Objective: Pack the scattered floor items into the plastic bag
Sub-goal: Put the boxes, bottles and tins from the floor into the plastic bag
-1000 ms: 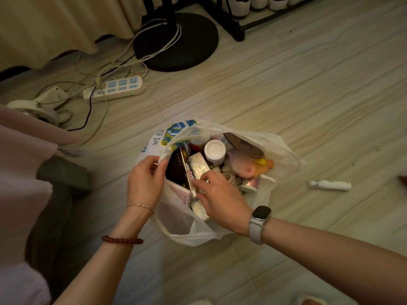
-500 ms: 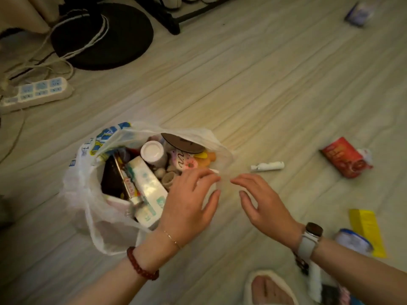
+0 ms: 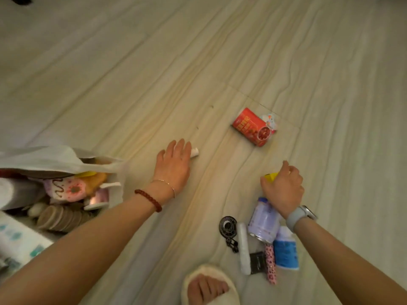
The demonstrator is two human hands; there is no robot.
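Now the small white tube (image 3: 195,152) lies at centre frame, only its right end peeking out past my left hand (image 3: 174,166), long axis running left to right. My fingers lie straight over it, not yet curled. The plastic bag (image 3: 55,158) sits just left, so this arm is nearer for the drop. Lower right, my right hand (image 3: 283,188) pinches a yellow packet (image 3: 270,176); the red pouch (image 3: 252,127) waits beyond, upper right.
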